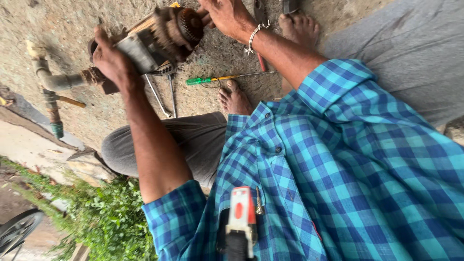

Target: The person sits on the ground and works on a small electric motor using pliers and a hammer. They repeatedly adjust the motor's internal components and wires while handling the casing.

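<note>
Concrete ground [96, 29]; rusty motor [164, 34], seemingly half-hidden by hands

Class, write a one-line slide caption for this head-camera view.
Left hand and right hand grip a rusty motor-like metal assembly above concrete ground, a green-handled screwdriver lying nearby.

Rough concrete ground [72, 19] (daylit), weeds [111, 217] alongside.
</note>
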